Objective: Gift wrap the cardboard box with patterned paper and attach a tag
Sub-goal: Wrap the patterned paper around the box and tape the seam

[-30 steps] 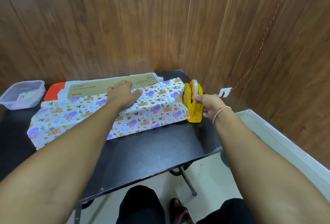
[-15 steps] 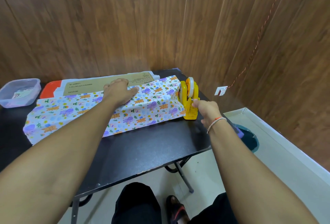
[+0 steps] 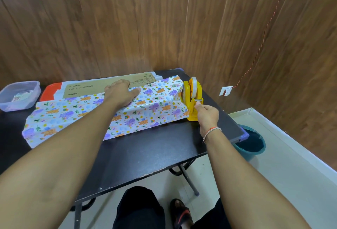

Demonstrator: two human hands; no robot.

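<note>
Clear plastic tub [image 3: 19, 95] at far left of black table [image 3: 145, 152]. Cardboard box [image 3: 102, 87] lies long-ways at table's back, patterned paper [image 3: 145, 112] folded over its near side. Left hand [image 3: 122, 92] presses flat on the paper, fingers straight. Right hand [image 3: 207, 115] pinches at yellow tape dispenser [image 3: 193, 97] (tape itself too faint to see).

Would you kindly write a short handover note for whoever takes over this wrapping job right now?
Left hand: flat, pressing the patterned paper onto the cardboard box.
Right hand: fingers pinched at the cutter of the yellow tape dispenser, seemingly on the tape end.
Done: paper folded over the box from the near side; the far strip of cardboard is still bare.
Left: tape the seam, close both ends, attach a tag. The plastic tub sits far left.
</note>
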